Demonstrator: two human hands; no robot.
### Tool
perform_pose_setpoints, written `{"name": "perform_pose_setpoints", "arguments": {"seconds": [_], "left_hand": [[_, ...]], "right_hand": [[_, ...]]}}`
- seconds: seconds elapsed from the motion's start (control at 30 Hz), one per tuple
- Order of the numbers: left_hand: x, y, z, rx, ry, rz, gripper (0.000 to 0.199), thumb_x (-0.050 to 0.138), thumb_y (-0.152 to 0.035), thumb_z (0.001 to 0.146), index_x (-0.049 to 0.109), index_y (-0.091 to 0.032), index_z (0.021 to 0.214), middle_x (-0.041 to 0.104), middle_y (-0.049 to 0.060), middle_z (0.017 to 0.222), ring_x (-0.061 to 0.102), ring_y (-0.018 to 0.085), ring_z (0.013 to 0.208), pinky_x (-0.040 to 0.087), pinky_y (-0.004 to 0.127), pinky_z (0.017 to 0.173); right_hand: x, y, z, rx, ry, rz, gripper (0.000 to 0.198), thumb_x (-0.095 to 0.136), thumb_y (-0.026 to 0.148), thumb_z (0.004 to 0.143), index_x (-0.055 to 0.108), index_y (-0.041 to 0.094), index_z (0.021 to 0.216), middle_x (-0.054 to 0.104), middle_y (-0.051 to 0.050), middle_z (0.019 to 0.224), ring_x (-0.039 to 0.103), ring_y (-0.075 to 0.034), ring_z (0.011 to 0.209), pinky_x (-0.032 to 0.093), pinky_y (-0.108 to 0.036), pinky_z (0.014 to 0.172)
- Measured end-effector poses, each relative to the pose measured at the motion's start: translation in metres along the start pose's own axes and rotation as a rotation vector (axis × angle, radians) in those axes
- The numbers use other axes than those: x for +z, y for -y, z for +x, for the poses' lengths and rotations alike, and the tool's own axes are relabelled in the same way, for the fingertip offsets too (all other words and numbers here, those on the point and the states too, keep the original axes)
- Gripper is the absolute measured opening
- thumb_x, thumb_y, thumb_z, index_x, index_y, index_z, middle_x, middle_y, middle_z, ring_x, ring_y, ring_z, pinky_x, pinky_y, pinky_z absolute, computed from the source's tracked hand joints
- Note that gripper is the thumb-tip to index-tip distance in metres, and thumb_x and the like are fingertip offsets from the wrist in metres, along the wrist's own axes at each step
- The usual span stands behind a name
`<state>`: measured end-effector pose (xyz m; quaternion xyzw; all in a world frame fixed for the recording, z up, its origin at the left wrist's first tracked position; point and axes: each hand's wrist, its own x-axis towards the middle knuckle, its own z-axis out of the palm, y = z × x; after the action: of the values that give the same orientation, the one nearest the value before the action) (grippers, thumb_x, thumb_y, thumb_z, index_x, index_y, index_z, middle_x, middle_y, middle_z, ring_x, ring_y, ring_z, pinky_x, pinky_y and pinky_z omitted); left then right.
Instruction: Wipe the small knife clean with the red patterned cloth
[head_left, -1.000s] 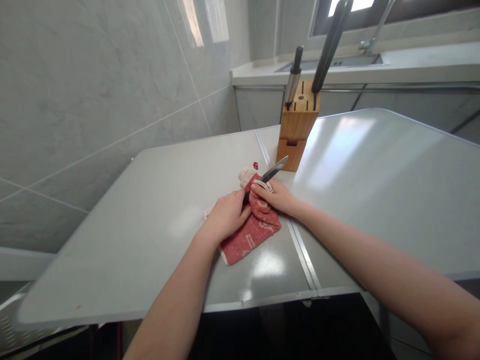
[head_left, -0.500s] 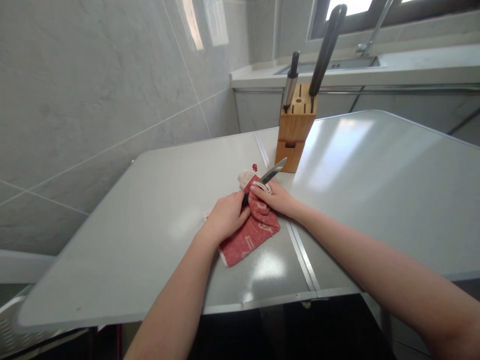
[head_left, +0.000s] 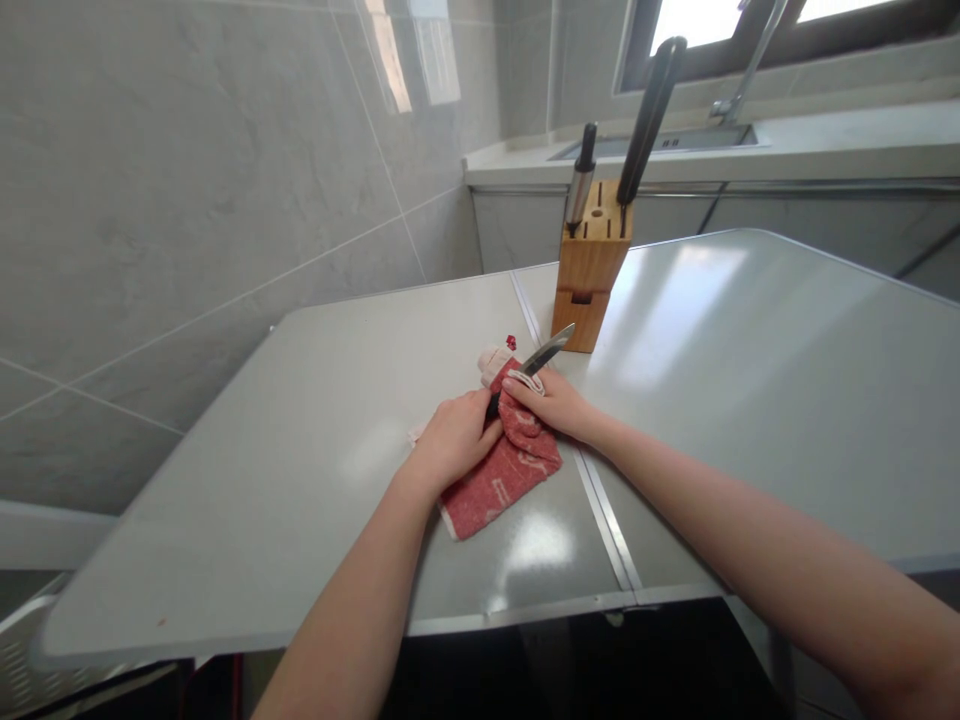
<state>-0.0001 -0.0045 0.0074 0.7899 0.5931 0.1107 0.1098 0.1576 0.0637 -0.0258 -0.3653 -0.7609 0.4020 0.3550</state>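
A knife [head_left: 550, 349] with a black handle lies slantwise over a red and white cloth [head_left: 495, 490], its tip pointing up and right. My left hand [head_left: 454, 432] is closed around the handle, most of which it hides. With my right hand [head_left: 553, 402] I pinch a fold of the cloth against the blade near the handle. The rest of the cloth spreads on the table below both hands, and the tip of the blade sticks out bare beyond my right fingers.
Just beyond the knife tip stands a wooden knife block [head_left: 581, 275], holding a black-handled knife [head_left: 654, 120] and a honing steel [head_left: 580, 180]. A small red object [head_left: 511, 342] lies by the cloth. A metal strip [head_left: 604, 515] crosses the grey table [head_left: 300, 430]. Behind are a counter and sink.
The whole view has tilted slightly, so everything sits a little lower. My hands, the knife and the cloth keep nearly the same positions relative to each other.
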Motion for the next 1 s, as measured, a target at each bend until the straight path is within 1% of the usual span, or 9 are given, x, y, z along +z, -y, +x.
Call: {"name": "perform_pose_setpoints", "arguments": {"seconds": [0.17,0.4,0.53,0.63,0.87,1.0], "left_hand": [[0.0008,0.0005,0.0002,0.008,-0.005,-0.030,0.024,0.039,-0.035,0.086,0.052,-0.018,0.098,0.062,0.009,0.097,0.059,0.021,0.087,0.043,0.031,0.075],[0.0034,0.0025,0.0003,0.023,-0.029,-0.056,0.025,0.039,-0.037,0.086,0.053,-0.019,0.098,0.063,0.008,0.096,0.059,0.021,0.086,0.043,0.030,0.075],[0.0039,0.0028,0.0006,0.018,-0.047,-0.066,0.024,0.037,-0.036,0.087,0.053,-0.020,0.097,0.063,0.007,0.095,0.059,0.020,0.084,0.043,0.029,0.073],[0.0044,0.0027,0.0014,0.011,-0.073,-0.058,0.024,0.034,-0.034,0.088,0.053,-0.020,0.093,0.064,0.007,0.094,0.059,0.019,0.083,0.043,0.029,0.073],[0.0047,0.0033,0.0025,0.021,-0.100,-0.045,0.021,0.036,-0.032,0.088,0.053,-0.020,0.090,0.064,0.006,0.091,0.059,0.018,0.081,0.043,0.027,0.071],[0.0052,0.0029,0.0027,0.026,-0.095,-0.036,0.020,0.037,-0.032,0.087,0.053,-0.020,0.088,0.064,0.005,0.089,0.059,0.018,0.079,0.042,0.027,0.070]], "right_hand": [[0.0002,0.0016,-0.0007,0.016,-0.002,0.043,0.031,0.046,0.046,0.077,0.051,0.016,0.072,0.054,-0.001,0.071,0.049,-0.015,0.068,0.038,-0.027,0.065],[-0.0003,0.0019,-0.0004,0.044,-0.007,0.099,0.033,0.046,0.047,0.077,0.050,0.015,0.067,0.051,0.000,0.067,0.046,-0.013,0.064,0.039,-0.026,0.063],[-0.0002,-0.0013,-0.0005,0.131,-0.018,0.246,0.037,0.047,0.051,0.075,0.053,0.015,0.071,0.054,-0.001,0.067,0.048,-0.013,0.062,0.041,-0.026,0.060],[0.0003,-0.0035,-0.0003,0.171,-0.023,0.353,0.038,0.050,0.053,0.074,0.055,0.016,0.075,0.056,-0.001,0.069,0.049,-0.013,0.062,0.042,-0.025,0.059],[0.0009,-0.0034,-0.0009,0.206,-0.045,0.492,0.036,0.056,0.051,0.071,0.056,0.015,0.075,0.057,-0.001,0.069,0.050,-0.012,0.061,0.042,-0.025,0.058],[-0.0001,-0.0019,-0.0015,0.201,-0.032,0.524,0.035,0.060,0.048,0.069,0.057,0.014,0.076,0.057,-0.001,0.069,0.050,-0.011,0.060,0.042,-0.025,0.058]]}}
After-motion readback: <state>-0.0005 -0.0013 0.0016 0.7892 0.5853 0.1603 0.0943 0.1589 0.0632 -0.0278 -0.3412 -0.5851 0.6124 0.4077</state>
